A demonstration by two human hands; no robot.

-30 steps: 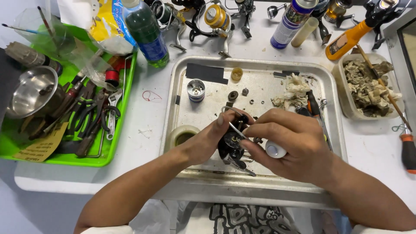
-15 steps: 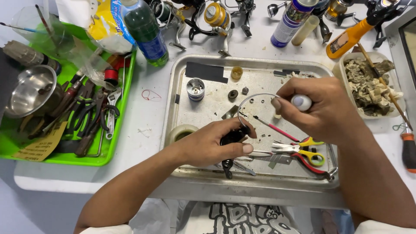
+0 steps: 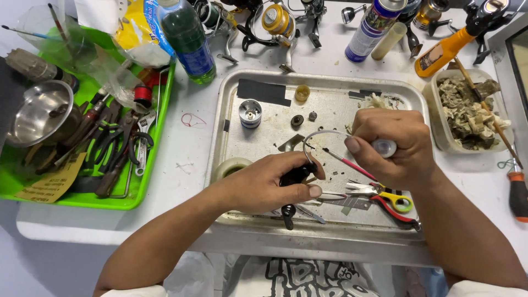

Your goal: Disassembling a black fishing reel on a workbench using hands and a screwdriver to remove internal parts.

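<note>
Fingers of right hand (image 3: 393, 146) pinch a thin brush (image 3: 348, 161) pointing up-left; left hand (image 3: 269, 184) grips black reel (image 3: 294, 179).

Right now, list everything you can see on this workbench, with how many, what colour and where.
metal tray: one, silver, centre of the table
fishing reel body: one, black, in the left hand over the tray
small brush: one, red handle, in the right hand
small vial: one, clear, in the right hand
scissors: one, yellow and red handles, lower right of the tray
spool: one, silver, upper left of the tray
green tray: one, left, holding pliers and other tools
steel bowl: one, silver, in the green tray
bottle: one, green with blue label, top left
spray can: one, top centre
plastic tub: one, clear, right, full of scraps
screwdriver: one, orange and black, far right
left hand: one
right hand: one
</note>
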